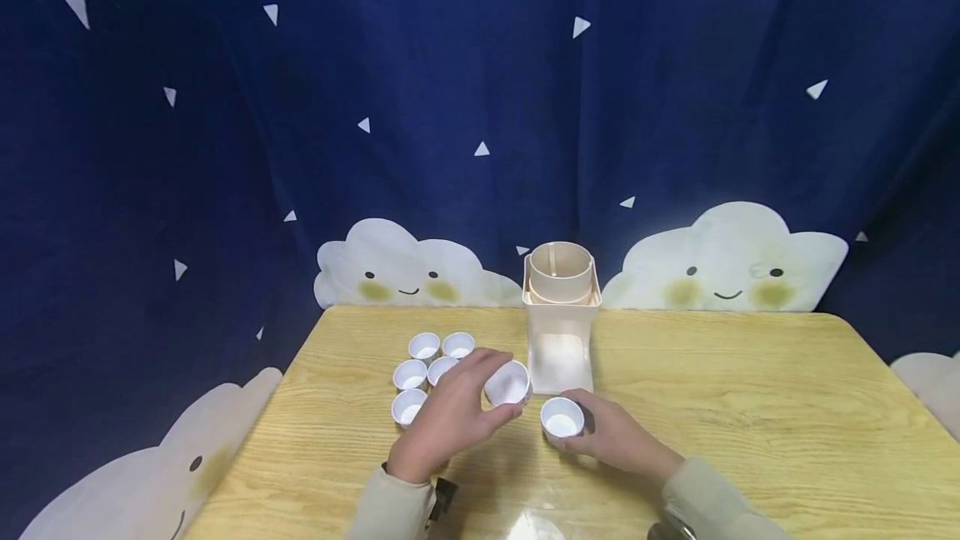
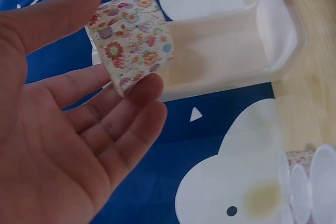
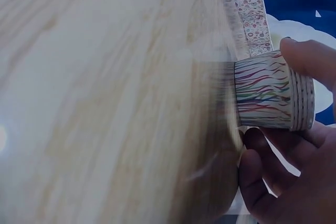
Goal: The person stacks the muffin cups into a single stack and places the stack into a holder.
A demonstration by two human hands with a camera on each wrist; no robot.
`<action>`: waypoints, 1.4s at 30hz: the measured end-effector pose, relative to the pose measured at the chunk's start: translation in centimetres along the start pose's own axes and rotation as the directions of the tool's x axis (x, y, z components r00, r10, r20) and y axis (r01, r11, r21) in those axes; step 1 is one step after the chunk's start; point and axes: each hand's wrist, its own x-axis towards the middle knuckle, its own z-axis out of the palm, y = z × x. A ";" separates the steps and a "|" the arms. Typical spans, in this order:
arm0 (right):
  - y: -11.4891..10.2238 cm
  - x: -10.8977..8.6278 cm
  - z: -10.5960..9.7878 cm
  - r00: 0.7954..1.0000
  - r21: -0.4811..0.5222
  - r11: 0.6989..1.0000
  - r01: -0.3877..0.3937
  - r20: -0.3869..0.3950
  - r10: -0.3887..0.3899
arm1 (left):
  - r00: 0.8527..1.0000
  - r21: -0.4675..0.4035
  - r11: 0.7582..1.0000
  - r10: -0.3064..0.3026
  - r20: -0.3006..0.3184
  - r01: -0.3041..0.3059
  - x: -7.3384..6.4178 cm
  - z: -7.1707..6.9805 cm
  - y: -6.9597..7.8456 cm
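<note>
My left hand (image 1: 452, 422) holds a small floral paper cup (image 2: 134, 40) by its sides, between thumb and fingers, raised above the table. Its white inside (image 1: 507, 382) faces up toward the head camera. To the right and nearer, my right hand (image 1: 618, 433) grips a short stack of nested paper cups (image 3: 265, 92) patterned with coloured wavy stripes; several rims show at its wide end. Seen from the head, this stack's top cup (image 1: 562, 419) has a white inside. The two hands' cups are apart.
Several white-lined paper cups (image 1: 409, 376) stand in a group left of my left hand, partly hidden by it. A beige plastic stand (image 1: 561, 348) with a round cylinder (image 1: 561, 273) on top stands behind both hands. The wooden table (image 1: 735, 407) ends at a dark blue curtain (image 1: 465, 82).
</note>
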 end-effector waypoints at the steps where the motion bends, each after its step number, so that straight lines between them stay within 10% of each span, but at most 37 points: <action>1: 0.0 0.0 0.0 1.000 -0.004 1.000 0.002 -0.003 -0.002 | 1.000 -0.006 1.000 -0.007 -0.001 0.007 0.0 0.1 0.0; 19: -0.1 0.1 -0.4 1.000 -0.022 1.000 0.017 -0.005 -0.017 | 0.993 -0.053 0.995 -0.084 0.077 0.088 0.8 1.8 -0.6; 42: 0.3 -0.2 0.1 0.997 0.032 0.997 0.076 0.003 -0.076 | 0.995 -0.041 0.999 0.012 0.104 -0.008 1.4 5.7 -0.8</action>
